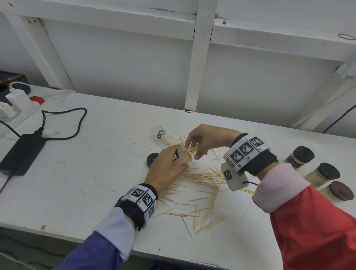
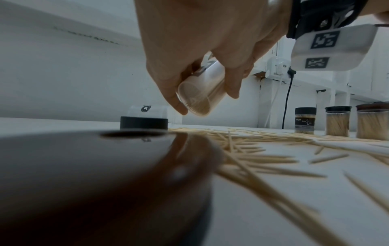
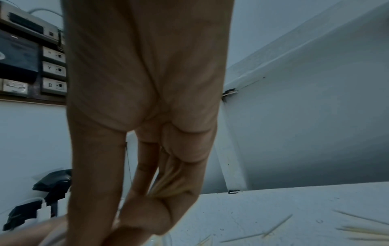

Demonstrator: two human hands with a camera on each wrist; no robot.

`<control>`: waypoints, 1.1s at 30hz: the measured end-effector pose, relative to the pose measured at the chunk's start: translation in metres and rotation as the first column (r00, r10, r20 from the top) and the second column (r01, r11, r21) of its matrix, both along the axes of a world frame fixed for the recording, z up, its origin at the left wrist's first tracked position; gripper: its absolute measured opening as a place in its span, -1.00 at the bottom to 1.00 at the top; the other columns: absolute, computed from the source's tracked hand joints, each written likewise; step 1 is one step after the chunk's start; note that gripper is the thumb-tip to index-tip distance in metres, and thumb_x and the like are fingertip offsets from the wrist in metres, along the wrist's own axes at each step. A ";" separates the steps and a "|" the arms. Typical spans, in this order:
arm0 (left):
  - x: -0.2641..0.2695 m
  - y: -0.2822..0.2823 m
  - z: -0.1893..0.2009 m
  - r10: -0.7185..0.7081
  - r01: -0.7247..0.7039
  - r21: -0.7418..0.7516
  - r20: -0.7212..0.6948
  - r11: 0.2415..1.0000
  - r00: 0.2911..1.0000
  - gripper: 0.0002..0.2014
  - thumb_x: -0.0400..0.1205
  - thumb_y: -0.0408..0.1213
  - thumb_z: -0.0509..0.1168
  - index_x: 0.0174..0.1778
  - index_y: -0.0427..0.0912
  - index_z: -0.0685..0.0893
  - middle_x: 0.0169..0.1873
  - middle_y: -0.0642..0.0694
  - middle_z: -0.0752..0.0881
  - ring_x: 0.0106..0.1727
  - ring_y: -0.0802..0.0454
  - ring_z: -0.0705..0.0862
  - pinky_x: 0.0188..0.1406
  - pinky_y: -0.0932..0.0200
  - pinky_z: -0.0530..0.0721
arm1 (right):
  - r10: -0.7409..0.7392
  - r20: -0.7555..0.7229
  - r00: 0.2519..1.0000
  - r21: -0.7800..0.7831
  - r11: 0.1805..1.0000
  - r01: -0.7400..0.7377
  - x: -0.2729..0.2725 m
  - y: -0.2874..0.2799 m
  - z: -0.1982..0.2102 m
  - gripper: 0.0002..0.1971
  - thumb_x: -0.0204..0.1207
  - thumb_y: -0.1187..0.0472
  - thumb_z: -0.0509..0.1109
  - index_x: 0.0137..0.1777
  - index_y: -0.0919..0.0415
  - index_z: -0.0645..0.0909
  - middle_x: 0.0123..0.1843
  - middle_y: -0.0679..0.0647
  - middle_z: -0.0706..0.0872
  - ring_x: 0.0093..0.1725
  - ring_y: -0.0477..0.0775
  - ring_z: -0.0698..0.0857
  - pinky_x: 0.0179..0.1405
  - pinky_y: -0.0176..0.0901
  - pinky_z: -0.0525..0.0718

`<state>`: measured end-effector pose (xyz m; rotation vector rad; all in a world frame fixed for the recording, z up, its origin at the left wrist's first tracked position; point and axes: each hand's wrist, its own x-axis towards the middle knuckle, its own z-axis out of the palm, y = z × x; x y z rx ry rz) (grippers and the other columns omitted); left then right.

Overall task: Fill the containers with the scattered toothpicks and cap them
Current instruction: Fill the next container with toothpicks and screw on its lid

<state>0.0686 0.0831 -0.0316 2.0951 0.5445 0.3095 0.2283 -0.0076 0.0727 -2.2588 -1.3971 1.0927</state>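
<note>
Clear container (image 1: pixel 183 155) tilted on its side in left hand (image 1: pixel 167 169), grip curled round it, mouth turned toward right hand (image 1: pixel 205 141), likely so sticks slide in lengthwise. Right grip pinched a bundle of toothpicks (image 1: pixel 189 150) at the mouth. Loose toothpicks (image 1: pixel 203 181) fanned over the desk (image 1: pixel 88 171) between both wrists. Black cap (image 1: pixel 152 158) lay just left of the held container; empty container (image 1: pixel 162 134) on its side behind. Three capped jars (image 1: pixel 323 175) stood well right. Open room left; front edge near.
</note>
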 end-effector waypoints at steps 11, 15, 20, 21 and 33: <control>0.002 -0.003 -0.002 0.009 -0.009 -0.006 -0.009 1.000 1.000 -0.43 0.50 -0.09 0.49 0.44 0.09 0.50 0.31 0.16 0.61 0.34 0.18 0.52 0.35 0.07 0.52 | -0.023 0.030 0.999 0.114 0.993 0.019 -0.006 0.000 0.003 -0.83 0.37 0.51 0.51 -0.08 0.30 0.73 -0.29 0.05 0.80 -0.41 -0.21 0.72 -0.41 -0.36 0.62; 0.001 -0.006 0.003 -0.001 0.002 -0.046 0.013 0.999 1.000 -0.55 0.53 -0.11 0.47 0.32 0.10 0.53 0.17 0.17 0.66 0.25 0.14 0.59 0.25 0.07 0.56 | 0.016 0.085 0.996 0.142 0.989 -0.029 -0.013 0.004 0.005 -0.87 0.36 0.46 0.54 -0.15 0.26 0.76 -0.30 -0.01 0.79 -0.41 -0.17 0.72 -0.42 -0.33 0.63; 0.000 -0.005 0.001 -0.005 0.007 -0.064 0.045 0.998 0.999 -0.44 0.54 -0.04 0.47 0.45 0.08 0.47 0.23 0.16 0.66 0.28 0.17 0.60 0.29 0.04 0.60 | 0.004 0.138 0.990 0.121 0.992 -0.021 -0.015 0.003 0.013 -0.73 0.30 0.51 0.54 -0.08 0.17 0.76 -0.41 -0.27 0.71 -0.20 0.01 0.77 -0.13 -0.13 0.74; 0.000 -0.005 0.000 -0.005 0.008 -0.070 0.048 0.998 0.999 -0.43 0.54 -0.03 0.47 0.46 0.08 0.46 0.25 0.16 0.66 0.30 0.17 0.60 0.31 0.03 0.59 | 0.003 0.146 0.989 0.127 0.992 -0.021 -0.015 0.003 0.015 -0.72 0.30 0.52 0.53 -0.06 0.18 0.75 -0.39 -0.27 0.71 -0.14 0.03 0.78 -0.07 -0.09 0.73; -0.002 -0.006 0.001 0.012 -0.009 -0.054 0.054 0.998 0.998 -0.39 0.54 0.11 0.37 0.48 0.07 0.37 0.26 0.15 0.58 0.26 0.10 0.57 0.31 -0.05 0.57 | -0.212 0.120 0.970 0.383 0.911 0.152 -0.001 -0.008 -0.001 -0.92 0.53 0.32 0.45 -0.03 0.17 0.70 -0.09 0.04 0.77 -0.18 0.02 0.74 -0.41 -0.23 0.69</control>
